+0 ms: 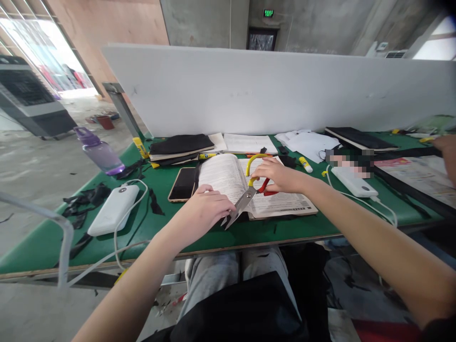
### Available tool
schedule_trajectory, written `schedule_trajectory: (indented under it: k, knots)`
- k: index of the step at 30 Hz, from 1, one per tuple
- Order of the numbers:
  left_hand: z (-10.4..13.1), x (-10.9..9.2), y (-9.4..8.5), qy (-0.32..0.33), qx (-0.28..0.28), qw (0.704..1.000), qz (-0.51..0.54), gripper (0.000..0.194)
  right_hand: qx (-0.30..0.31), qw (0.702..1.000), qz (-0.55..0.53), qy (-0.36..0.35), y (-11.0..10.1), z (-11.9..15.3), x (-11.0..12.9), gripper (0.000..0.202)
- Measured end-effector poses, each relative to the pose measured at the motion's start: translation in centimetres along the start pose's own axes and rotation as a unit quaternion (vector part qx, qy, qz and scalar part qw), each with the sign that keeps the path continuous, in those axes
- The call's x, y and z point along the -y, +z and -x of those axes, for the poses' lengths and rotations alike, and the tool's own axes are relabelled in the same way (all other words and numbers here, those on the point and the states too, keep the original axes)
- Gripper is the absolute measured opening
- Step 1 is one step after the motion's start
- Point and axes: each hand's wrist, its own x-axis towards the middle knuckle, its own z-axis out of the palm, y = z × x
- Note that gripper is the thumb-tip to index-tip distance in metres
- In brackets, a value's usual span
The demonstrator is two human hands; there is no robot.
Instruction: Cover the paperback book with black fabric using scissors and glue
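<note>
My right hand grips scissors with one yellow and one red handle loop. Their blades are slightly apart and point down-left over the lower edge of an open book. At the book's bottom left, my left hand has its fingers pressed together beside the blade tips; whatever is between them is hidden. Some black material shows under the book's front edge. A smartphone lies flat just left of the book, and a glue stick is to its right.
White power banks with cables lie on the left and right. Black scraps, a purple bottle and black-covered books are on the green table. A white partition stands behind; another person's hand is far right.
</note>
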Motion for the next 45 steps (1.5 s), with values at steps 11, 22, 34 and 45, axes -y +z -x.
schedule_trajectory:
  k: [11, 22, 34, 45]
  knots:
    - [0.1, -0.2, -0.2, 0.001, 0.005, 1.000, -0.018, 0.023, -0.003, 1.000, -0.020, 0.006, 0.7, 0.4, -0.3, 0.033]
    - [1.2, 0.3, -0.6, -0.018, -0.074, 0.996, -0.039, 0.017, -0.029, 0.998, -0.046, 0.029, 1.0, 1.0, -0.3, 0.032]
    - [5.8, 4.7, 0.5, -0.256, -0.205, 0.933, -0.146, 0.022, -0.153, 0.965, -0.034, 0.209, 0.9, 6.2, 0.6, 0.036]
    - [5.5, 4.0, 3.2, -0.259, -0.262, 0.912, -0.178, 0.028, -0.242, 0.895, 0.003, 0.376, 2.1, 10.2, 4.8, 0.038]
